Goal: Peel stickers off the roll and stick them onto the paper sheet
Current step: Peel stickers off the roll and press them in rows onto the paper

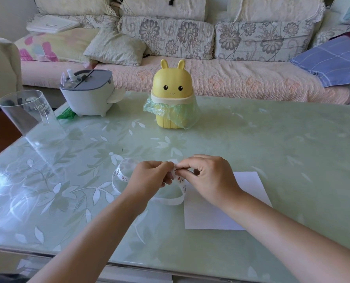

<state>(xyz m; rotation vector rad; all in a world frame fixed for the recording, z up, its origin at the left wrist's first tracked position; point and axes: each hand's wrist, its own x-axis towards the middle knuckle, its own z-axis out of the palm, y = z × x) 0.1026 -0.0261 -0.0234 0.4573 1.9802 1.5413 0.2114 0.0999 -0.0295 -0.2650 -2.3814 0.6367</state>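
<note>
Pale green glossy surface [272, 139] w/ leaf pattern carries a white paper sheet [210, 217] near front, a loose sticker roll [119, 176] just left of it, yellow bunny bin [173, 94] at centre back, grey container [88, 92] & clear cup [31, 117] back left.

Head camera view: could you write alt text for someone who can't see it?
Two bare hands, left and right, pinch a sticker strip above a green table, beside a white paper sheet. A yellow bunny bin stands behind.
</note>
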